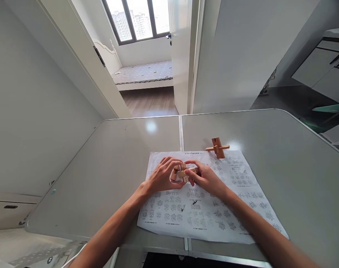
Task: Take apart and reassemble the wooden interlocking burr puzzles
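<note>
Both my hands meet over a printed instruction sheet point(214, 208) on a grey folding table point(108, 163). Between them is a small wooden interlocking puzzle point(182, 173) made of light wooden bars. My left hand point(165, 175) curls round its left side with fingers closed on it. My right hand point(204, 178) pinches its right side with thumb and fingertips. A second wooden puzzle point(217, 147), cross-shaped with a mark on its top face, lies apart at the sheet's far edge, to the right of my hands.
The table has a seam point(181, 132) down its middle and rounded far corners. Beyond it stand a white wall, an open door point(180, 56) into a room with a window, and grey cabinets point(322, 70) at the far right.
</note>
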Available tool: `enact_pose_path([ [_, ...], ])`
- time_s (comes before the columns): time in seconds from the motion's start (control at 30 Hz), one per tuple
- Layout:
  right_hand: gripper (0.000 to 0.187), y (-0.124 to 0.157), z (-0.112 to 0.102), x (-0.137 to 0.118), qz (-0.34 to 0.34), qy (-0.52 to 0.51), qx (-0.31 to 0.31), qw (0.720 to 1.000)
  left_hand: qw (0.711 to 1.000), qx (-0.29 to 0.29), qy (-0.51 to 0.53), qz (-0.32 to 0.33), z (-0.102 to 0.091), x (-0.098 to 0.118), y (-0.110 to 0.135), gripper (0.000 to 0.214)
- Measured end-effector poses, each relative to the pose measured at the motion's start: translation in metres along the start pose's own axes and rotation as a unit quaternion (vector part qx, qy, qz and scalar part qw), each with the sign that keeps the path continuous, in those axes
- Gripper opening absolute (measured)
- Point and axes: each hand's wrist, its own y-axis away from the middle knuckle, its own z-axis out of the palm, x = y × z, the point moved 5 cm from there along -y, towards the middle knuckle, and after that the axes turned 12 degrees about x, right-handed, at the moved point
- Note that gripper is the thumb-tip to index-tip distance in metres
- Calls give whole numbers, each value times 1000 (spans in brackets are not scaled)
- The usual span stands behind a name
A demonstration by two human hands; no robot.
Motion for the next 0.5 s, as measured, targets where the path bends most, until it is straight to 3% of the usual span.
enact_pose_path([
  [0.5, 55, 2, 2, -1, 19, -64, 3, 998, 1000, 15, 10, 4, -1, 0, 1, 51],
])
